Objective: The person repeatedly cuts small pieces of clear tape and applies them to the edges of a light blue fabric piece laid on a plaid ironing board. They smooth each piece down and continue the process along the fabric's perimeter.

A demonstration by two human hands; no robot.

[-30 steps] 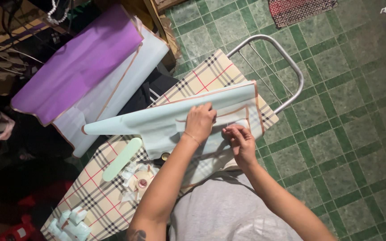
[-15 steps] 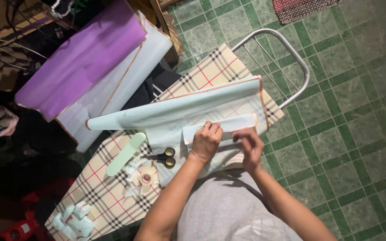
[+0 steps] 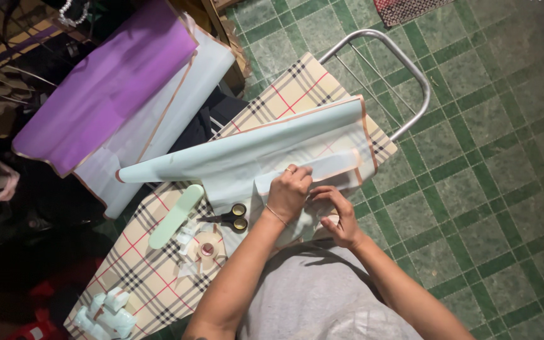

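1. Pressed flat, the left hand [image 3: 289, 191] lies palm-down with its fingers together on a pale mint-blue sheet of wrapping paper with a thin copper-coloured border [image 3: 313, 165], pinning it rather than pinching it.
2. Just right of that hold, the right hand [image 3: 336, 214] curls over the lower part of the same sheet, its fingers bent onto the paper; whether they clamp a fold or only push on it cannot be made out.
3. Both forearms come up from the bottom edge and meet at the paper, the left wrist wearing a thin bracelet, a ring on one left finger.
4. Above the left hand, the sheet runs into a loose roll of the same mint-blue paper [image 3: 234, 154] lying slantwise across a beige plaid-covered ironing board [image 3: 140, 264].
5. Left of the grip, close by, lie black-handled scissors [image 3: 231, 216], a small roll of clear tape [image 3: 206, 247] and a long pale green rounded bar [image 3: 174, 216].
6. Farther left and up, well apart from the hands, rest a purple roll of paper [image 3: 108, 82] and a whitish roll of paper [image 3: 165, 107].
7. Right of the hands, the board's grey metal wire rest [image 3: 410, 69] juts over green tiled floor [image 3: 492, 189].
8. Paper under the palms is hidden, and small mint pieces [image 3: 105, 315] near the bottom left edge are too dim to identify.
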